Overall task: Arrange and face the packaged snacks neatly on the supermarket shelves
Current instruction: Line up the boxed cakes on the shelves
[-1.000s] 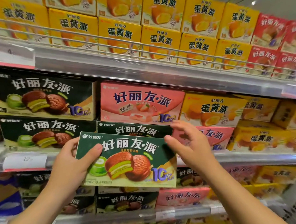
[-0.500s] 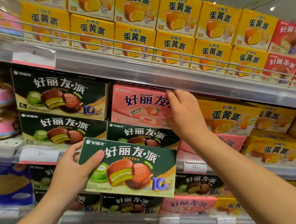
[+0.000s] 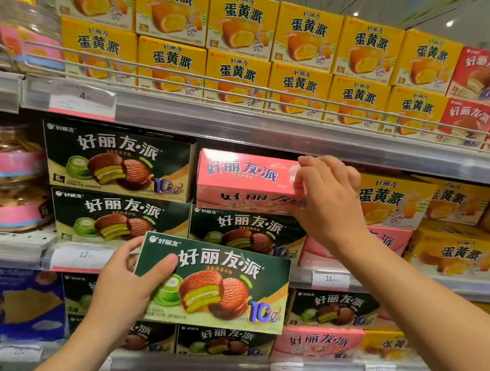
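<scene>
My left hand (image 3: 125, 281) grips the left end of a dark green chocolate-pie box (image 3: 213, 283), held in front of the middle shelf's front edge. My right hand (image 3: 328, 201) grasps the right end of a pink pie box (image 3: 246, 182) on the middle shelf. That pink box is tipped forward, so its top face shows. It sits on top of a dark green box (image 3: 244, 233). Two stacked dark green boxes (image 3: 117, 161) stand to its left.
Yellow egg-yolk-pie boxes (image 3: 240, 43) fill the top shelf behind a wire rail, with red boxes (image 3: 482, 75) at the right. More yellow boxes (image 3: 393, 198) and a pink box stand right of my right hand. Clear jars (image 3: 11, 173) stand at left. Price tags line the shelf edges (image 3: 84, 257).
My right hand has risen from the green box to the pink box on the shelf and tipped it forward. My left hand alone now holds the green box.
</scene>
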`<state>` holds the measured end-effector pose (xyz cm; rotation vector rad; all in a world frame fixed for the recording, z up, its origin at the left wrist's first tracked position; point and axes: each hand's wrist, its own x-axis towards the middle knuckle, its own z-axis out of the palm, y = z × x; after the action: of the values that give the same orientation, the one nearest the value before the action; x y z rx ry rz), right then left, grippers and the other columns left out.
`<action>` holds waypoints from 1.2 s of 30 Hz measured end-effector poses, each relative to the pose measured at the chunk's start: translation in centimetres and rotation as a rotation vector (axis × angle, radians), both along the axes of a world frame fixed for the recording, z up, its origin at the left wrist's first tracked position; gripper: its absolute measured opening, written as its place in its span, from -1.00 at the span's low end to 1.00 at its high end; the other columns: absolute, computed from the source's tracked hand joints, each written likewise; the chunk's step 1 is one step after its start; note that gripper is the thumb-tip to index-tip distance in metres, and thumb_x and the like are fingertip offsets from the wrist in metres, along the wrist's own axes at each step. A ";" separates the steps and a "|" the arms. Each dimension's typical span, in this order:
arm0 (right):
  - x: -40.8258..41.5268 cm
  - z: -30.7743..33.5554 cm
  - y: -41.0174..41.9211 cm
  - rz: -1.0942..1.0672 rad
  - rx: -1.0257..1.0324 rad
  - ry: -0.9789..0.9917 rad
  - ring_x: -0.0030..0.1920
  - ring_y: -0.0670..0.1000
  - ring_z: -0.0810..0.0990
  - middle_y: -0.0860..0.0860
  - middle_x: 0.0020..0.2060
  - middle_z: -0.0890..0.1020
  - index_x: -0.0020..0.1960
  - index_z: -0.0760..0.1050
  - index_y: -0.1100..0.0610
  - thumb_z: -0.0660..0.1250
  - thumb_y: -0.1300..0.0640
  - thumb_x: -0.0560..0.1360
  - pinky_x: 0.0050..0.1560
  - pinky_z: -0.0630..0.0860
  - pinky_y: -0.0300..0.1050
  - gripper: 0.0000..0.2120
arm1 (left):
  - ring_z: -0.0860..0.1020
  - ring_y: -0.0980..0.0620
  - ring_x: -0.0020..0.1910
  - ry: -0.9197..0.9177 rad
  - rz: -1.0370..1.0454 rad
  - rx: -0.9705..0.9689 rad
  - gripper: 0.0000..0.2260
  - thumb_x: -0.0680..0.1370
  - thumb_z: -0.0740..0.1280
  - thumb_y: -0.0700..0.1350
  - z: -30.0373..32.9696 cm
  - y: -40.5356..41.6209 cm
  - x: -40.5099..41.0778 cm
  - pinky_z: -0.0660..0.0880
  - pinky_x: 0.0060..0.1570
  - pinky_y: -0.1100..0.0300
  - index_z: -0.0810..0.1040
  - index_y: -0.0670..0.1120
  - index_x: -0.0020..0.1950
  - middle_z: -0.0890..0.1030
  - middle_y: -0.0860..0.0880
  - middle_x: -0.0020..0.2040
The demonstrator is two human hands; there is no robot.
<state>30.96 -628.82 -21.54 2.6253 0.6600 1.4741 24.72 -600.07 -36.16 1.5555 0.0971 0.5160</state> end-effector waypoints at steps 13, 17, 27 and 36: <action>-9.1 3.8 -3.0 0.156 0.416 0.713 -0.19 -0.27 0.62 -0.22 -0.15 0.64 0.03 0.49 -0.19 0.65 0.02 0.18 -0.23 0.55 -0.30 -0.49 | 0.64 0.26 -0.13 -0.110 0.061 0.062 -0.47 0.20 0.54 0.19 1.4 3.7 -0.3 0.53 -0.24 0.22 0.46 0.31 0.11 0.66 0.26 -0.07; -11.8 3.5 -4.6 0.139 0.470 0.839 -0.27 -0.16 0.67 -0.17 -0.22 0.69 -0.02 0.55 -0.15 0.68 0.10 0.14 -0.28 0.63 -0.15 -0.50 | 0.66 0.11 -0.05 -0.210 0.074 0.075 -0.37 0.23 0.55 0.19 3.8 3.6 0.1 0.59 -0.18 0.10 0.46 0.16 0.26 0.66 0.08 0.04; -14.3 0.8 -9.8 0.152 0.506 0.954 -0.21 -0.14 0.69 -0.19 -0.16 0.70 -0.04 0.53 -0.26 0.68 0.16 0.13 -0.22 0.62 -0.17 -0.43 | 0.67 0.15 -0.03 -0.445 0.135 -0.030 -0.29 0.28 0.55 0.26 8.9 -1.7 1.0 0.62 -0.20 0.19 0.43 0.06 0.34 0.66 0.06 0.05; -13.5 0.3 -12.3 0.156 0.532 0.999 -0.22 -0.08 0.70 -0.14 -0.19 0.71 -0.04 0.55 -0.13 0.69 0.17 0.13 -0.16 0.65 0.04 -0.48 | 0.53 0.32 0.14 -0.491 0.234 0.143 -0.31 0.34 0.50 0.28 10.2 -5.2 3.9 0.48 0.03 0.44 0.35 0.11 0.37 0.54 0.12 0.18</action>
<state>17.48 -641.16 -21.26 3.7587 0.5493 0.2239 28.59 -605.31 -26.00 1.5217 -0.1390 1.0952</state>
